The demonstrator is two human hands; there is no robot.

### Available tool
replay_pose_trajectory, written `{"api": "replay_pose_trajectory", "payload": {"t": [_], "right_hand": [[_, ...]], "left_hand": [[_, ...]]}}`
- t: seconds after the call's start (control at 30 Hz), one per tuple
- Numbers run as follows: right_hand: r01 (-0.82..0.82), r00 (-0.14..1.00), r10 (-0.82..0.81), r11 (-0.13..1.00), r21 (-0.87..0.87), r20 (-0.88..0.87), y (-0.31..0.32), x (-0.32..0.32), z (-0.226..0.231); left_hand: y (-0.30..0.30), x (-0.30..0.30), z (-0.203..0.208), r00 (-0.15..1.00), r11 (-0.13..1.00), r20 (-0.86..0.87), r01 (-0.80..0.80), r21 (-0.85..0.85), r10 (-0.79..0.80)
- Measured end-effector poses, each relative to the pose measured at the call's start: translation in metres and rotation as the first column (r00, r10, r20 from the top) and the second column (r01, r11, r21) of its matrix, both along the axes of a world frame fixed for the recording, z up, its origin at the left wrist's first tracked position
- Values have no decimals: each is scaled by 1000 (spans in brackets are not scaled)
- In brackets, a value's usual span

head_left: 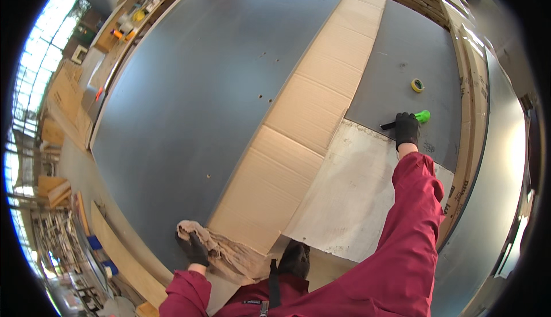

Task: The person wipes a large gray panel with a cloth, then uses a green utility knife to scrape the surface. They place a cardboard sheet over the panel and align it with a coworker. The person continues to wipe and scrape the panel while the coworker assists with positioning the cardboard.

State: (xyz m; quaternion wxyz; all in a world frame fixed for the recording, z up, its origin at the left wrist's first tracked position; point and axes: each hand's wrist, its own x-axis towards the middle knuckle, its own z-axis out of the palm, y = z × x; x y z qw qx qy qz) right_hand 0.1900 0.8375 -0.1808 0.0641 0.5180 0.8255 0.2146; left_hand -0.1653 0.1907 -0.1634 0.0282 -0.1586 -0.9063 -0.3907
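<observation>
My left hand (196, 248), in a black glove, is closed on one end of a crumpled beige cloth (235, 256). The cloth trails over the near end of a long cardboard strip (304, 120) and down beside my body. My right hand (406, 129), also gloved in black, is wrapped round a green and black object (423, 116). Its rounded green end sticks out to the right and a dark part juts to the left; my fingers hide the middle. Beneath that hand lies the far edge of a whitish panel (350, 190). A roll of yellow tape (417, 85) lies farther off.
A large dark grey panel (189, 99) with several small holes stretches left of the cardboard. Another grey surface (407, 47) lies to the right, edged by stacked cardboard (472, 116). A workbench with tools (123, 30) stands far left; wooden boards (123, 254) lie below it.
</observation>
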Motion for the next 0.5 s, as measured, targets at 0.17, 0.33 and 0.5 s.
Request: {"api": "replay_pose_trajectory", "payload": {"t": [0.17, 0.33, 0.5], "right_hand": [[-97, 992, 99, 995, 39, -72, -63, -7, 51], [-372, 736, 283, 928, -18, -615, -180, -31, 105], [-751, 191, -573, 438, -494, -797, -350, -48, 125]], "left_hand": [[20, 14, 14, 995, 998, -81, 51, -36, -53], [38, 23, 45, 939, 966, -245, 210, -149, -242], [-10, 52, 41, 892, 915, -221, 404, -3, -394]]}}
